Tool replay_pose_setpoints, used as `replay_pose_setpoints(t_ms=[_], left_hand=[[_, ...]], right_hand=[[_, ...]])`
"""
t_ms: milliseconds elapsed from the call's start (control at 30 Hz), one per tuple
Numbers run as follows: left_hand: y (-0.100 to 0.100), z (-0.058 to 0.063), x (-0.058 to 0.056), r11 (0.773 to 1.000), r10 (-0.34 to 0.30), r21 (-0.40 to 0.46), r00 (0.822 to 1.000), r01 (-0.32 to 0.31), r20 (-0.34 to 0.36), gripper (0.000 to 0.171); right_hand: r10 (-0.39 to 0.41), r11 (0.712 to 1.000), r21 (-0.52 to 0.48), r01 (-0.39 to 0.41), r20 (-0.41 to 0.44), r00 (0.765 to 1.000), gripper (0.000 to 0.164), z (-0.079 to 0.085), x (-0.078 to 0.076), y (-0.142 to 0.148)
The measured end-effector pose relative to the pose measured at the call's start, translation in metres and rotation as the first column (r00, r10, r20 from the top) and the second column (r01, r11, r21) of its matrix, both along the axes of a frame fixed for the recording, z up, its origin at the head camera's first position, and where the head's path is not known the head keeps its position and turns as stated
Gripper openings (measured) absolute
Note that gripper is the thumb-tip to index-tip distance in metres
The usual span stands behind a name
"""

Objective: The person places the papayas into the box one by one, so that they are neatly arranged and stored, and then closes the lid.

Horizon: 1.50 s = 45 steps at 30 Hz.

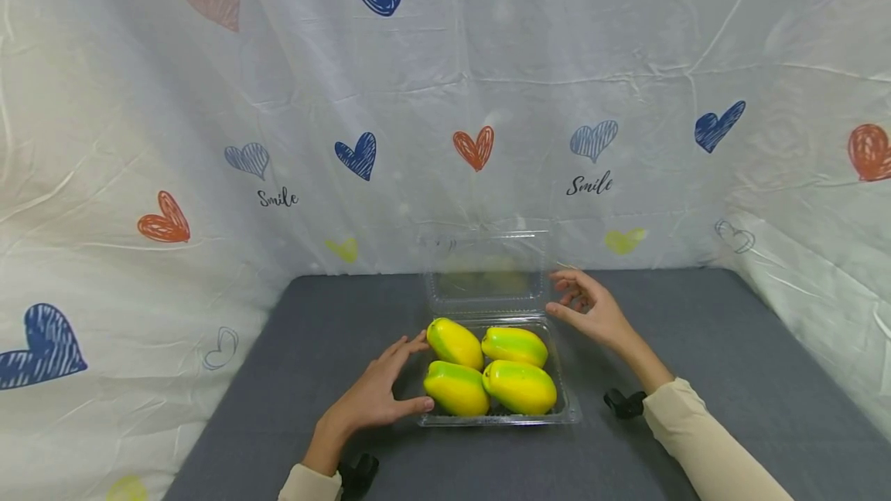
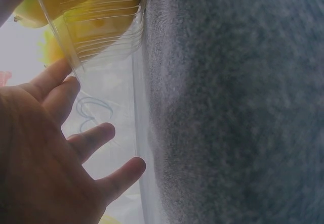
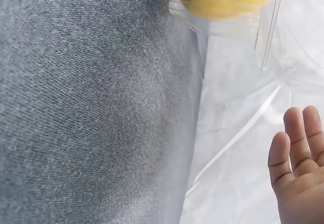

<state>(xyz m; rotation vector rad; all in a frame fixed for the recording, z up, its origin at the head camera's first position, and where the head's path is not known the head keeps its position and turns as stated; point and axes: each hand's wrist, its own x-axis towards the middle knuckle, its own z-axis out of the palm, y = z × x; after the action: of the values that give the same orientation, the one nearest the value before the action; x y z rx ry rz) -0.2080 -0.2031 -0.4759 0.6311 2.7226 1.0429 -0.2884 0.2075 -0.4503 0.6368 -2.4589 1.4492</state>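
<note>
A clear plastic clamshell box (image 1: 567, 416) stands on the table with its hinged lid (image 1: 487, 303) raised at the back. Inside lie several yellow-green fruits (image 1: 520, 387) that look like mangoes, in two rows. My left hand (image 1: 376, 391) is at the box's left side, thumb and fingers spread. In the left wrist view, fingertips (image 2: 72, 85) of that hand touch the box's rim. To the right of the raised lid, my right hand (image 1: 595, 314) hovers with relaxed, slightly bent fingers. The right wrist view shows its fingers (image 3: 294, 128) apart from the box and holding nothing.
A dark grey cloth (image 1: 334, 323) covers the table. Behind and on both sides hangs a white curtain (image 1: 418, 52) printed with hearts and "Smile". Black wrist straps (image 1: 624, 403) show beneath both wrists, beside cream sleeves (image 1: 703, 431).
</note>
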Motion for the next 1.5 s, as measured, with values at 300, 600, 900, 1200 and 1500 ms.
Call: replay_pose_setpoints(t_ms=[300,600,900,1200,1500], left_hand=[[-0.001,-0.002,-0.001,1.000,-0.005,0.001,1.000,0.005,-0.002,0.077],[0.000,-0.002,-0.002,1.000,0.002,-0.010,1.000,-0.002,-0.004,0.077],[0.000,-0.002,-0.001,1.000,0.010,-0.007,1.000,-0.010,-0.003,0.077],[0.000,-0.002,0.000,0.999,0.040,-0.032,0.999,-0.039,0.029,0.084],[0.000,-0.002,0.000,0.999,0.040,-0.027,0.999,-0.039,0.027,0.085]], right_hand=[[0.004,1.000,0.001,-0.004,-0.032,0.999,0.048,-0.006,0.013,0.003],[0.015,1.000,-0.026,-0.017,-0.078,0.997,0.040,-0.010,0.028,0.004],[0.009,1.000,-0.011,-0.009,-0.074,0.997,0.041,-0.018,0.040,0.006],[0.005,1.000,-0.013,-0.006,-0.062,0.998,0.043,-0.030,0.047,0.009],[0.064,0.998,-0.015,-0.064,-0.045,0.997,0.041,-0.038,0.051,0.012]])
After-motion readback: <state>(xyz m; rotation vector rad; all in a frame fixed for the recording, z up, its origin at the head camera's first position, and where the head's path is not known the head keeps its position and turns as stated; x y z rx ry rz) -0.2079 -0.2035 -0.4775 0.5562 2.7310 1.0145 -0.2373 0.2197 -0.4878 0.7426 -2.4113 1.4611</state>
